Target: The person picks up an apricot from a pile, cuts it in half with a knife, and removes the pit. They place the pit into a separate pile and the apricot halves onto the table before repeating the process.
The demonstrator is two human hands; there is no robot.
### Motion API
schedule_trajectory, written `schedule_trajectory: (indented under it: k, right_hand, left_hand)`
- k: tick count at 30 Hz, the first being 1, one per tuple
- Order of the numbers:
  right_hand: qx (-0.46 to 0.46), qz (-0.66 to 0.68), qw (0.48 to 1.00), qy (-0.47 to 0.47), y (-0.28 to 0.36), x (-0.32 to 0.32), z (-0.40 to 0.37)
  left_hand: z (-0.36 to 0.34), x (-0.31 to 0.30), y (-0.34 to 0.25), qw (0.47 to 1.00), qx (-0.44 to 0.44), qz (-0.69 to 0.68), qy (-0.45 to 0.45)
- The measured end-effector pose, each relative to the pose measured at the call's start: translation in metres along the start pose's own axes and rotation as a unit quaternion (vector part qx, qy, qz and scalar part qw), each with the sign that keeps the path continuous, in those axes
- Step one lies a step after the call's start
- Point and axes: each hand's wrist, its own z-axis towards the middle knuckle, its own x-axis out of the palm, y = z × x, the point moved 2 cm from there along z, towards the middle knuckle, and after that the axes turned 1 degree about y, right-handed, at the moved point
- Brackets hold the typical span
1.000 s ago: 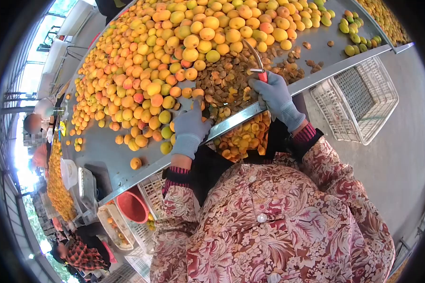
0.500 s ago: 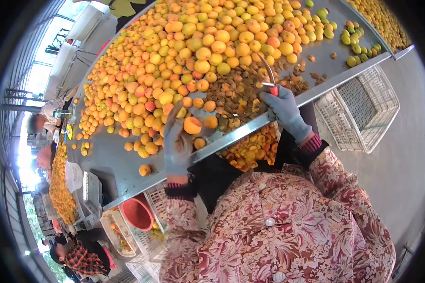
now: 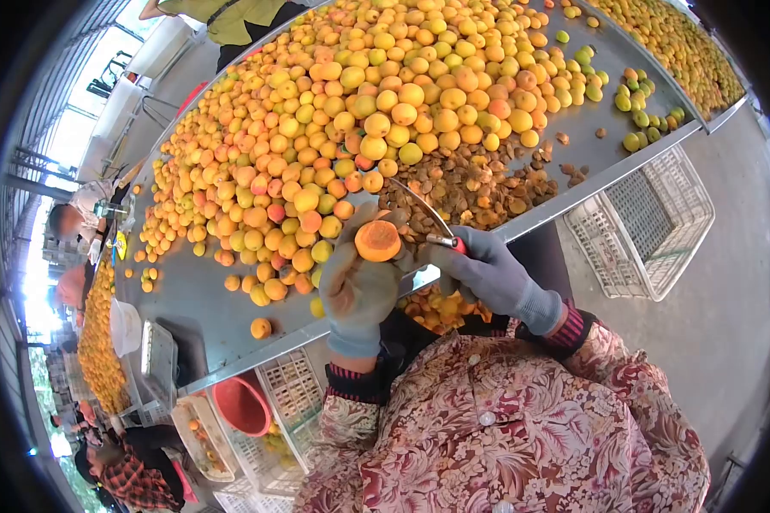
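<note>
My left hand (image 3: 359, 286), in a grey glove, holds a cut orange fruit (image 3: 377, 241) with its cut face up, over the front edge of the metal table. Close on its right, my right hand (image 3: 496, 274), gloved too, grips the red handle of a curved knife (image 3: 426, 208); the blade points up and left beyond the fruit. Brown pits (image 3: 475, 184) lie in a heap behind both hands. A large pile of whole orange and yellow fruit (image 3: 291, 145) spreads over the table behind them. Cut fruit (image 3: 441, 309) shows below the table edge.
The metal table's rim (image 3: 573, 198) runs diagonally past my hands. A white crate (image 3: 646, 222) stands at right. Below the left edge are a red bucket (image 3: 241, 405) and pale crates. Green fruit (image 3: 642, 120) lies back right. Other people are at the left and top left.
My right hand with the knife has moved left and down towards my left hand. My left hand has shifted right, and the cut fruit is now held up in it.
</note>
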Motion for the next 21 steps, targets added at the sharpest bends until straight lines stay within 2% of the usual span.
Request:
schedule_trajectory:
  k: [1, 3, 4, 5, 7, 8, 9, 10, 11, 12, 14, 17, 18, 20, 21]
  right_hand:
    - [0.002, 0.000, 1.000, -0.001, -0.006, 0.002, 0.002]
    - [-0.104, -0.038, 0.994, -0.003, -0.009, 0.007, 0.009]
    - [-0.136, -0.114, 0.984, -0.007, -0.006, 0.005, 0.005]
    - [-0.136, -0.114, 0.984, -0.008, -0.005, 0.003, 0.005]
    - [-0.085, -0.207, 0.975, -0.006, -0.005, 0.000, 0.006]
    - [-0.084, -0.205, 0.975, -0.007, -0.005, 0.001, 0.005]
    - [-0.064, -0.148, 0.987, -0.003, -0.004, 0.002, 0.003]
    - [-0.044, -0.091, 0.995, 0.002, -0.003, 0.002, 0.003]
    - [-0.044, -0.090, 0.995, 0.002, -0.001, 0.001, 0.001]
    - [-0.032, -0.081, 0.996, -0.003, -0.001, -0.001, 0.000]
    - [-0.022, -0.071, 0.997, -0.007, -0.001, -0.002, -0.001]
    - [-0.063, -0.064, 0.996, 0.019, -0.004, 0.001, -0.003]
    - [-0.083, -0.158, 0.984, 0.023, -0.006, 0.000, -0.004]
    - [-0.119, -0.293, 0.949, 0.013, -0.010, 0.001, -0.004]
    - [-0.119, -0.293, 0.949, 0.013, -0.011, 0.001, -0.003]
  left_hand:
    - [-0.001, 0.001, 0.002, 1.000, -0.007, -0.003, -0.007]
    - [0.000, 0.004, 0.004, 1.000, -0.020, -0.006, -0.016]
    - [-0.001, 0.005, 0.005, 0.999, -0.027, -0.008, -0.021]
    - [-0.001, 0.005, 0.005, 0.999, -0.034, -0.009, -0.026]
    - [-0.002, -0.001, 0.007, 0.999, -0.038, 0.006, 0.003]
    - [-0.003, 0.000, 0.007, 0.998, -0.043, 0.021, 0.031]
    - [-0.005, 0.001, 0.010, 0.998, -0.045, 0.022, 0.030]
    - [-0.005, 0.003, 0.014, 0.997, -0.035, 0.067, -0.019]
    - [-0.006, 0.004, 0.015, 0.991, -0.024, 0.112, -0.068]
    - [-0.005, -0.002, 0.015, 0.991, -0.025, 0.113, -0.067]
    - [-0.003, -0.013, 0.017, 0.996, -0.078, -0.025, 0.017]
    - [-0.002, -0.009, 0.018, 0.997, -0.060, -0.016, 0.052]
    - [-0.003, -0.003, 0.019, 0.997, -0.060, -0.016, 0.052]
    - [-0.005, 0.006, 0.019, 0.982, -0.025, 0.170, -0.077]
    - [-0.006, 0.007, 0.018, 0.982, -0.025, 0.171, -0.077]
